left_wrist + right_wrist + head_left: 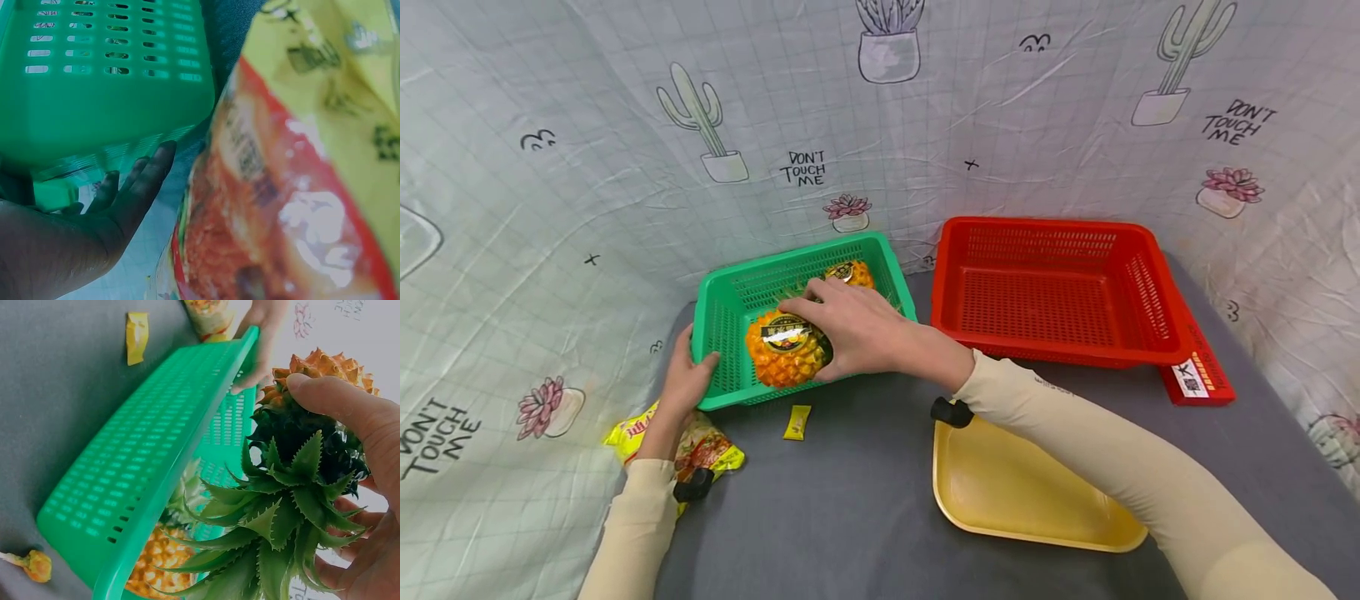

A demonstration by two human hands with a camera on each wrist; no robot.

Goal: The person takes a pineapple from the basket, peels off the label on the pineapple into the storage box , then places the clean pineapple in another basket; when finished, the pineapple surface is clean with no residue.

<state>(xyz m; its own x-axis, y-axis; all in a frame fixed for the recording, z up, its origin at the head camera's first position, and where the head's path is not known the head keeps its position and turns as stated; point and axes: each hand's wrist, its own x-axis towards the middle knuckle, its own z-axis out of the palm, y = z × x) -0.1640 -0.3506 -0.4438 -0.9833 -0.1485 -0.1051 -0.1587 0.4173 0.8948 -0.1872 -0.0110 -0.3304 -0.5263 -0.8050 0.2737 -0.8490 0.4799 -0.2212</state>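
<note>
Against cactus-print cloth (1015, 150), the right hand (861, 329) clasps a pineapple (782, 358) whose spiky crown (275, 531) could snag the green basket (722, 321), tipping it if the left hand (685, 375), seemingly gripping the rim, slackens.

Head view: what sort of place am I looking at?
Probably a small, makeshift tabletop work area, perhaps indoors. A cactus-print sheet surrounds the back and sides of a gray surface, where a green basket and a red basket stand side by side.
</note>
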